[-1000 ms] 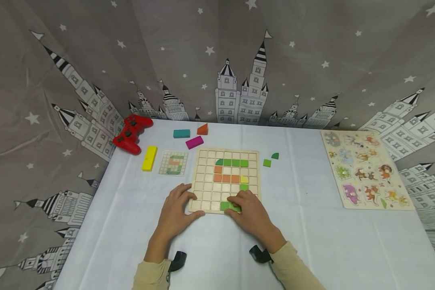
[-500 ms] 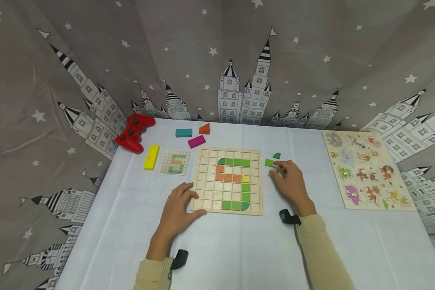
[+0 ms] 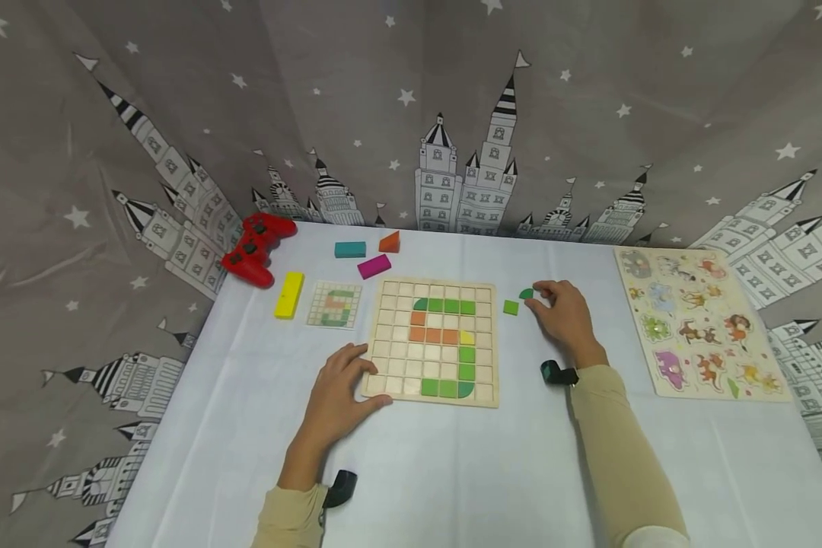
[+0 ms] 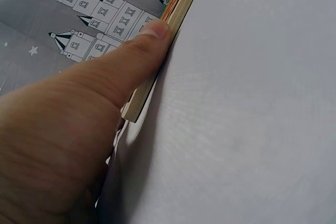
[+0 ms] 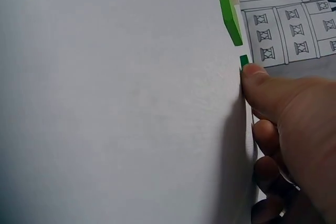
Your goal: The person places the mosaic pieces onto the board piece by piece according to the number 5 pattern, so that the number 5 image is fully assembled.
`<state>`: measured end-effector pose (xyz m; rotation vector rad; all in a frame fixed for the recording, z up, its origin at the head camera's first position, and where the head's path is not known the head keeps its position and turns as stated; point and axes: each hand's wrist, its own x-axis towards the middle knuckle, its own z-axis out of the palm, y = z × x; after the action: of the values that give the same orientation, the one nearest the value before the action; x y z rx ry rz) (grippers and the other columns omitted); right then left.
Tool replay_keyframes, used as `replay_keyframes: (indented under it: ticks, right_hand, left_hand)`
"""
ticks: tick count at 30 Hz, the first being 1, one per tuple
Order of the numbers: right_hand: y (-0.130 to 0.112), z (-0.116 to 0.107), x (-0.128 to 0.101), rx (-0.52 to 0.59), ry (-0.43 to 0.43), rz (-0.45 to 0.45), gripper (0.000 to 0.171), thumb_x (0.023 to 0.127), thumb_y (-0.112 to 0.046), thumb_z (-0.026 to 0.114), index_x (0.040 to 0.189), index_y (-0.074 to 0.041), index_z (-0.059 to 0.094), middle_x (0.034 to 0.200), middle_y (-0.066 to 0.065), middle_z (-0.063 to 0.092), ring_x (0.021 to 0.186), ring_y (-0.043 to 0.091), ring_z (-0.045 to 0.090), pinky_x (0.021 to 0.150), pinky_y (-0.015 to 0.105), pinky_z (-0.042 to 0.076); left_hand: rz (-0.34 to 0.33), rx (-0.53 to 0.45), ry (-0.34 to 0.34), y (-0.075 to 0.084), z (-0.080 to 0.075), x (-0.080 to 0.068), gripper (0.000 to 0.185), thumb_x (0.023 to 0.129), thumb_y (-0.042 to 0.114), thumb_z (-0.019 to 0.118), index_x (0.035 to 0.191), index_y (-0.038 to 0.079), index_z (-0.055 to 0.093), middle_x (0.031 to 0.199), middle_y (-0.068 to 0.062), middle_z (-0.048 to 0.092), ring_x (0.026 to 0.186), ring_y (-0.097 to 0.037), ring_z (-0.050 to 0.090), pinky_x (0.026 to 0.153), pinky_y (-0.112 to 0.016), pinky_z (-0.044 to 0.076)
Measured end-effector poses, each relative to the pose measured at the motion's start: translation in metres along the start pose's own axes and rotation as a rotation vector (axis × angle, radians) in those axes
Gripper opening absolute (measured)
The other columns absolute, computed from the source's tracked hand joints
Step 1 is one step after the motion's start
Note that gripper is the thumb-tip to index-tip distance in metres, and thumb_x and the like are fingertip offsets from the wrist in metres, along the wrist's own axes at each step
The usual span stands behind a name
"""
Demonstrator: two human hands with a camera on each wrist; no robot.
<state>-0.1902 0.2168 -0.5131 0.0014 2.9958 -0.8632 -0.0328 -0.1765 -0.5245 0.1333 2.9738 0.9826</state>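
My right hand pinches a dark green quarter-round tile between thumb and fingertips, right of the wooden grid board. In the right wrist view the thumb covers most of that tile. Just left of it lies a light green square tile. My left hand holds the board's near left corner, its thumb along the near edge and its fingers at the left side. Green, orange and yellow tiles form an S-like figure on the grid.
A small pattern card lies left of the board, beside a yellow block. Farther back are a teal block, a magenta block, an orange wedge and a red game controller. An animal puzzle board lies far right.
My right hand has left the board's lower row, passed by the green square tile and taken hold of the quarter-round tile. A green square and a quarter-round now show where it was. Left hand unchanged.
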Motion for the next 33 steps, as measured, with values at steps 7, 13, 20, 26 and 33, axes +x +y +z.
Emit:
replay_keyframes:
  ticks: [7, 13, 20, 26, 33]
  right_hand:
    - [0.004, -0.003, 0.003, -0.005, 0.007, -0.029, 0.037, 0.103, -0.017, 0.059, 0.139, -0.007, 0.061, 0.112, 0.019, 0.064, 0.095, 0.033, 0.056, 0.086, 0.049, 0.049]
    - [0.0, 0.003, 0.003, 0.01, 0.026, 0.0, 0.049, 0.099, -0.032, 0.066, 0.136, -0.001, 0.061, 0.109, 0.018, 0.062, 0.095, 0.032, 0.054, 0.088, 0.05, 0.048]
    - [-0.001, 0.004, 0.002, -0.026, 0.044, 0.031, 0.04, 0.098, -0.027, 0.064, 0.126, 0.001, 0.066, 0.1, 0.014, 0.062, 0.088, 0.029, 0.052, 0.082, 0.047, 0.046]
    - [0.002, 0.005, -0.002, 0.003, 0.031, 0.042, 0.037, 0.099, -0.024, 0.058, 0.125, 0.003, 0.064, 0.098, 0.013, 0.06, 0.089, 0.028, 0.052, 0.084, 0.045, 0.047]
    - [-0.003, 0.006, -0.007, -0.004, 0.05, 0.079, 0.04, 0.099, -0.025, 0.062, 0.126, 0.004, 0.063, 0.1, 0.015, 0.059, 0.089, 0.029, 0.051, 0.084, 0.046, 0.047]
  left_hand:
    - [-0.005, -0.007, -0.012, 0.0, 0.003, 0.002, 0.048, 0.072, 0.043, 0.091, 0.105, 0.02, 0.065, 0.153, -0.007, 0.051, 0.149, -0.034, 0.036, 0.119, -0.062, 0.034]
    - [0.006, 0.007, 0.009, -0.001, 0.002, 0.001, 0.048, 0.072, 0.044, 0.091, 0.104, 0.02, 0.065, 0.152, -0.008, 0.051, 0.148, -0.035, 0.037, 0.118, -0.063, 0.035]
    - [0.001, -0.004, -0.007, -0.001, 0.003, 0.002, 0.046, 0.073, 0.043, 0.09, 0.104, 0.021, 0.065, 0.153, -0.007, 0.051, 0.149, -0.034, 0.036, 0.119, -0.063, 0.034]
    - [-0.004, -0.013, 0.0, 0.0, 0.002, 0.001, 0.045, 0.073, 0.044, 0.09, 0.102, 0.021, 0.064, 0.152, -0.008, 0.052, 0.148, -0.034, 0.037, 0.119, -0.062, 0.034]
    - [0.01, -0.02, -0.004, -0.002, 0.001, -0.001, 0.046, 0.074, 0.045, 0.089, 0.104, 0.021, 0.063, 0.152, -0.007, 0.052, 0.149, -0.033, 0.036, 0.12, -0.061, 0.033]
